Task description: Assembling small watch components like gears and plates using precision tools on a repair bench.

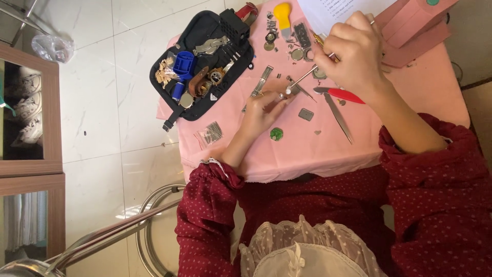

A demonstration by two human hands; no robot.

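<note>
Pink cloth covers the small table where 2 hands work. The left hand rests on the cloth, fingers curled around a small silvery part pinched at the fingertips. The right hand is closed on a thin metal tool, its tip touching that part. A red-handled tool lies just beside; a black tool case sits well left.

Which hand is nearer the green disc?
Left. The left hand sits just above the green disc; the right hand is farther up, holding a thin tool.
</note>
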